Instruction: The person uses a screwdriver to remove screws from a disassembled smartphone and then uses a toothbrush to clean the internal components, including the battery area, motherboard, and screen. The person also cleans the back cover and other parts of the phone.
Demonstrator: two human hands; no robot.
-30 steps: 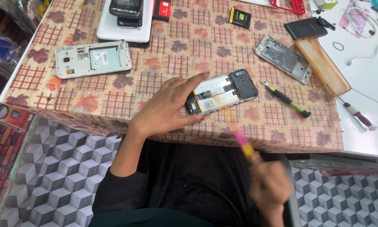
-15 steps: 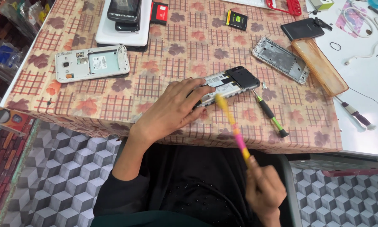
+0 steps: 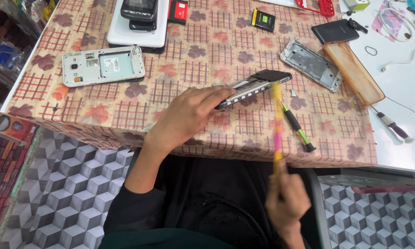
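Tilting phone (image 3: 253, 86) | left hand (image 3: 189, 115) | patterned tablecloth (image 3: 179, 74) | cube-tiled floor (image 3: 73, 184)

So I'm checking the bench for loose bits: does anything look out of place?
Yes. A small screw lies loose on the patterned tablecloth, right of the opened phone the left hand tilts up on edge. The right hand holds a yellow-pink tool, blurred.
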